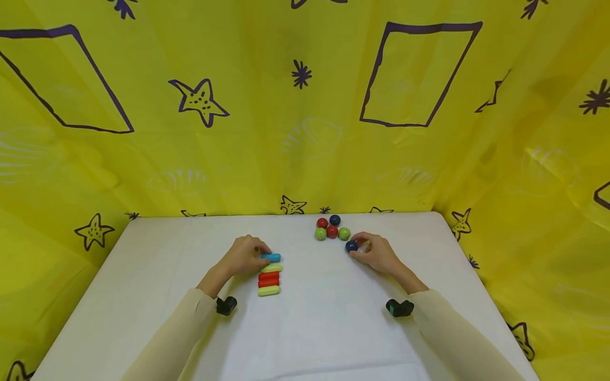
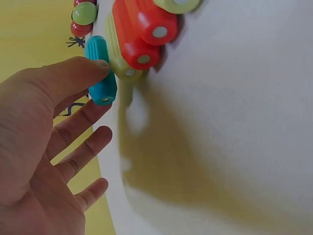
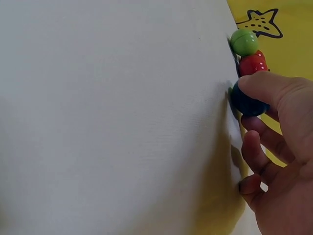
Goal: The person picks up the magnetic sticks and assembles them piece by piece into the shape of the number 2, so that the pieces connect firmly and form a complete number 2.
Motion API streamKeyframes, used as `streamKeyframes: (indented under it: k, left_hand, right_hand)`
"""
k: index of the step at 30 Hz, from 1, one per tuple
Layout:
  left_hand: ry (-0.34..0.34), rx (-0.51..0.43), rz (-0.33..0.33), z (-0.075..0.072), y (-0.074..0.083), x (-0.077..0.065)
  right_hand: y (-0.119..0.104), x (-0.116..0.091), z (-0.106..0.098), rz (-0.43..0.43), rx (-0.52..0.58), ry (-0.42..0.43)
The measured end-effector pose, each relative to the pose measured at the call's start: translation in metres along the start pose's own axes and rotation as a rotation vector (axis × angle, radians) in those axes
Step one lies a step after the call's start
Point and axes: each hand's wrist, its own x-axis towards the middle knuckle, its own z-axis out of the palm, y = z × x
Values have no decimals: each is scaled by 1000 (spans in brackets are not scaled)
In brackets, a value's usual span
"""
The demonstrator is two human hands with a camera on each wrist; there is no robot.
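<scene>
My left hand pinches a blue magnetic rod between thumb and forefinger, at the far end of a row of rods. Nearest it lies a yellow-green rod, then two red rods side by side, then another yellow-green rod. Pale round spots show on the rods' ends in the left wrist view. On the other side, my right hand holds a dark blue ball between thumb and fingertips. Just beyond it sit two red balls, two green balls and another dark blue ball, grouped together.
A white cloth covers the table. Yellow patterned curtain hangs behind the table's far edge and along both sides. Each wrist carries a small black camera.
</scene>
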Motion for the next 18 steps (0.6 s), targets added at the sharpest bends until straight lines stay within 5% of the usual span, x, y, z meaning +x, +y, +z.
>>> streamKeyframes:
  k: [18]
  left_hand:
    - [-22, -98, 24, 13, 31, 16]
  right_hand:
    - [-14, -13, 16, -86, 22, -62]
